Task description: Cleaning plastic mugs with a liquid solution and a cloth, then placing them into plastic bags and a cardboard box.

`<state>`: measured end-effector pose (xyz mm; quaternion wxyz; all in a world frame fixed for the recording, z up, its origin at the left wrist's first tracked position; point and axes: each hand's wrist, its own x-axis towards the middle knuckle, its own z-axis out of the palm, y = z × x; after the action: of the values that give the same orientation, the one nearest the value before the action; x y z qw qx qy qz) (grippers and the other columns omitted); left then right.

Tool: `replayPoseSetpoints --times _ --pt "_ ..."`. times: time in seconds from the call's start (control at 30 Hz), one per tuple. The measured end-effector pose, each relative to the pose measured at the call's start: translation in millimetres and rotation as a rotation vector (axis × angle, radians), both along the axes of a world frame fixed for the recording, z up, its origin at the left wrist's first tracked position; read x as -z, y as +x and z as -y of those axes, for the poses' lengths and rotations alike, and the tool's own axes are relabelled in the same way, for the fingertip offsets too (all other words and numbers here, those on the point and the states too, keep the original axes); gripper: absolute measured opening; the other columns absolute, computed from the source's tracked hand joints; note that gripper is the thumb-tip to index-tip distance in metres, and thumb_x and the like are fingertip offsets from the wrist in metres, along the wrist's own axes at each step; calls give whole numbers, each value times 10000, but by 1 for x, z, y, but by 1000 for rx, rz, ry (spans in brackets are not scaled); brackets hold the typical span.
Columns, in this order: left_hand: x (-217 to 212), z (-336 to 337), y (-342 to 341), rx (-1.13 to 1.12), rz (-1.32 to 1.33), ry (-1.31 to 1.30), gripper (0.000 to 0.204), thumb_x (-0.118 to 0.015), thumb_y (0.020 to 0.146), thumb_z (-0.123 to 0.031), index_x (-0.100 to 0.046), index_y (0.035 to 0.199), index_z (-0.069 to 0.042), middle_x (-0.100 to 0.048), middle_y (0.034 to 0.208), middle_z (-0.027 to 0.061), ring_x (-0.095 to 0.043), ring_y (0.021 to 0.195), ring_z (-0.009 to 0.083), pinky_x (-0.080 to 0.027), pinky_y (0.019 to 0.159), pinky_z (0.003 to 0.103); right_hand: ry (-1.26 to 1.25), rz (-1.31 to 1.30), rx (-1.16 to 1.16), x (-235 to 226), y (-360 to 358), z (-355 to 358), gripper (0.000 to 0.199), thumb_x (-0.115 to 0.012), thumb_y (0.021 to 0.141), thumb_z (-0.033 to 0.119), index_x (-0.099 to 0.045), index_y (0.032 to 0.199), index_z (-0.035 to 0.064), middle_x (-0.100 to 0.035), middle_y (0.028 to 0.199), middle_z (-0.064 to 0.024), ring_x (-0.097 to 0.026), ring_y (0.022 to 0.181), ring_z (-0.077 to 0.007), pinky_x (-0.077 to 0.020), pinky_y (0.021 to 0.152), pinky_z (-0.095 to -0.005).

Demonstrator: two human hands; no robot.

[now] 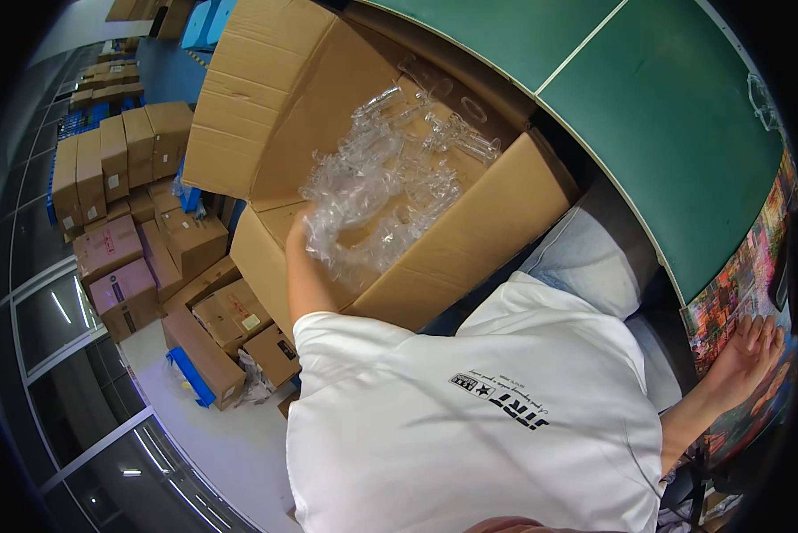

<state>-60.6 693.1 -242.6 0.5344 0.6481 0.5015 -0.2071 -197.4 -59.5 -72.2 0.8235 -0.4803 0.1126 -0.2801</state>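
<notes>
The room has an even, rather cool indoor light, and lamps show as bright streaks on the dark window panes point(66, 413) at the left. The white shirt point(470, 444) is the brightest large surface, with soft grey shadows in its folds. Many small glints sit on the clear plastic pieces point(461, 139), so their outlines are difficult to separate. Inside the cardboard box point(488, 231) the shade is mild, but below the green table point(674, 133) it becomes nearly black. The table's edge bends strongly through the lens, the corners are black, and the distant stacked boxes point(106, 246) look less sharp.
</notes>
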Motion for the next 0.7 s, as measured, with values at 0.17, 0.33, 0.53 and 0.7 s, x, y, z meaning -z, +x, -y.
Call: replayPoseSetpoints --times 0.17,0.33,0.53,0.7 --pt "86 -12 -55 -6 316 -4 254 -645 775 -176 -610 964 -10 -647 820 97 -615 653 219 -508 567 352 -27 -17 4 3 -5 3 201 -459 844 11 -484 1042 -10 -469 943 -105 -424 709 -135 -347 785 -313" --pt "221 -79 -70 42 291 89 232 -643 778 -181 -622 942 -18 -648 808 97 -618 658 217 -507 572 344 -62 -43 -10 2 0 4 206 -442 852 13 -476 1054 -12 -479 979 -118 -436 716 -137 -356 814 -319" --pt "202 -111 -44 87 301 22 193 -645 782 -188 -636 888 -27 -645 778 86 -608 648 197 -494 569 324 -76 -40 34 6 -7 5 206 -437 858 22 -474 1058 -13 -484 992 -123 -442 719 -138 -361 830 -326" --pt "87 -67 -13 346 415 323 209 -642 814 -230 -640 758 -28 -566 642 3 -485 565 91 -402 530 254 -50 -36 32 5 -1 6 211 -448 857 23 -474 1062 -20 -484 978 -122 -438 724 -140 -361 822 -326"
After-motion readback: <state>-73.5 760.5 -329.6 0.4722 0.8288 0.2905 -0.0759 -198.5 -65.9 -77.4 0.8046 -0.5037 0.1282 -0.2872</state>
